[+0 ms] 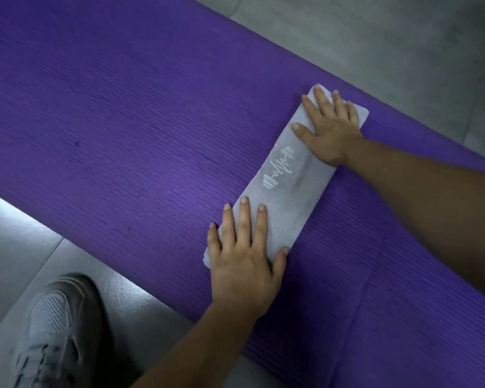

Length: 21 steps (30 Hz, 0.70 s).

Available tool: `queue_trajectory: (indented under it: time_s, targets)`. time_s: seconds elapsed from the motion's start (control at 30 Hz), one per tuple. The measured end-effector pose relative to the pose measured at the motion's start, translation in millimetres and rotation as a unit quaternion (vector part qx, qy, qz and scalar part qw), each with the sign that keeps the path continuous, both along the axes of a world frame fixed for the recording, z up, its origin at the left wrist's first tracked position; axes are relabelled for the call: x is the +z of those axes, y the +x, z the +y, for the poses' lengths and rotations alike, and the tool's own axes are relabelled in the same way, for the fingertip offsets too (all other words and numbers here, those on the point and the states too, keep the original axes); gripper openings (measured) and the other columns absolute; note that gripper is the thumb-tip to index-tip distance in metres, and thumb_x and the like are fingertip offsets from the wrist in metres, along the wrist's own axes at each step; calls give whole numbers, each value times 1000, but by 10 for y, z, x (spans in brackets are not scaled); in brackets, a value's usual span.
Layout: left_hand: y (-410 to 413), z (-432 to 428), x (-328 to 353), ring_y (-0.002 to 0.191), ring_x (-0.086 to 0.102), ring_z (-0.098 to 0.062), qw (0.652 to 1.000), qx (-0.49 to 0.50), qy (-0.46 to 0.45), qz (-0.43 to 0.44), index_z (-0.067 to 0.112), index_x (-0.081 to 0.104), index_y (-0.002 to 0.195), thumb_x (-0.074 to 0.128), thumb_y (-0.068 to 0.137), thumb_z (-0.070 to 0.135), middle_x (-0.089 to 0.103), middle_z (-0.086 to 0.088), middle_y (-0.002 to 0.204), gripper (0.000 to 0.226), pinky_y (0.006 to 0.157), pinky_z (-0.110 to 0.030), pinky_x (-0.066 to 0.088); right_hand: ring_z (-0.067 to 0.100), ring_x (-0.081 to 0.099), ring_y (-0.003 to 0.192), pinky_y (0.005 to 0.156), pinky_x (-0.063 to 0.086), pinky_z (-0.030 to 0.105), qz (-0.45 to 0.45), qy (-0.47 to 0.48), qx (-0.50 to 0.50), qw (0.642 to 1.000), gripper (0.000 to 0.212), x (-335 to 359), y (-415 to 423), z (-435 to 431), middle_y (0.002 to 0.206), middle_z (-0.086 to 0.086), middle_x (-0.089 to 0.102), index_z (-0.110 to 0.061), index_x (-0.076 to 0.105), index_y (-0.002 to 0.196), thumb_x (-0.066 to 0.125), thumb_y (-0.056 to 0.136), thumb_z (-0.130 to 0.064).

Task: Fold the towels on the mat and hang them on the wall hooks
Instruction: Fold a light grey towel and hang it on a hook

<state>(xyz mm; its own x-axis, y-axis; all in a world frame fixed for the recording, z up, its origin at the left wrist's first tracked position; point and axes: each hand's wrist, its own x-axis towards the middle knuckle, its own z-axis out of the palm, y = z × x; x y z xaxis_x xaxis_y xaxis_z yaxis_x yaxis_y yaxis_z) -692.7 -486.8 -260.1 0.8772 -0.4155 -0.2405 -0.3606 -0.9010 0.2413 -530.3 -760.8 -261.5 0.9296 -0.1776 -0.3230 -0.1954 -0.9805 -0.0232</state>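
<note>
Towel: pale grey, folded to a narrow strip, flat on the purple ribbed mat, right of centre. White stitched mark of bars and zigzag lines; no letters legible. Long axis diagonal, near-left to far-right. Left hand: fingers straight and spread, pressing near end. Right hand: fingers splayed flat on far end. Grey mesh shoe on grey tile floor.
</note>
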Motion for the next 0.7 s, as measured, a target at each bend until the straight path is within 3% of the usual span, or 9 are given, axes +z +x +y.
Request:
queue_trajectory:
  time_s: [0.07,0.13,0.2,0.27,0.37,0.43,0.47,0.57,0.7]
  targets:
    - [25,-4,60,153,13,-35,1000,3,-10,8,22,20,159,29,98,65,9,-9,168,75,118,-60,20,29,-12,153,123,-6,49,4,26,-3,1000,75,109,7,5,167,-4,-10,-33,3,158,16,95,-70]
    - [106,-1,148,147,26,-34,999,8,-36,4,22,36,150,33,97,62,25,-9,163,67,116,-56,26,28,-2,154,124,0,47,-71,61,-24,995,71,182,-137,118,167,1,4,-26,18,158,25,97,-62]
    - [283,-41,216,130,46,-29,993,34,-109,-11,20,53,129,42,95,53,49,-7,142,49,106,-47,36,31,21,148,121,17,46,-197,90,-77,973,62,218,-414,299,160,7,28,-18,38,150,42,96,-49]
    - [542,-147,242,110,54,-27,981,55,-188,-5,15,57,115,52,92,40,58,-6,118,34,94,-42,43,30,39,133,108,31,41,-282,112,-166,938,52,257,-682,425,144,9,45,-14,49,139,54,93,-38]
    - [1030,-400,263,107,52,-34,972,59,-213,83,11,54,117,54,90,24,58,-12,115,30,92,-45,45,26,51,117,95,36,25,-297,209,-388,847,40,250,-940,456,123,10,57,-10,54,126,60,91,-29]
    - [1292,-528,288,111,52,-37,974,59,-179,123,11,54,121,53,91,23,58,-16,119,32,95,-43,45,28,61,106,93,46,29,-271,291,-518,757,32,212,-1041,521,113,10,63,-12,56,114,64,88,-27]
    - [1389,-565,309,110,55,-36,974,60,-171,139,11,55,120,54,92,24,59,-16,117,31,93,-41,46,28,64,100,92,51,33,-245,319,-534,743,30,180,-1090,578,109,8,65,-15,56,111,67,86,-28]
    - [1571,-613,381,96,61,-30,970,53,-149,182,10,56,107,61,90,29,66,-10,100,25,81,-35,49,13,60,88,79,46,23,-190,350,-488,777,31,197,-1218,720,102,-3,60,-16,59,116,70,89,-25]
    - [1741,-642,455,64,58,-18,947,69,-148,277,14,56,66,78,79,31,57,2,63,31,53,-25,41,12,58,93,79,42,20,-189,359,-469,784,38,229,-1272,703,108,-3,57,-18,59,124,71,88,-21]
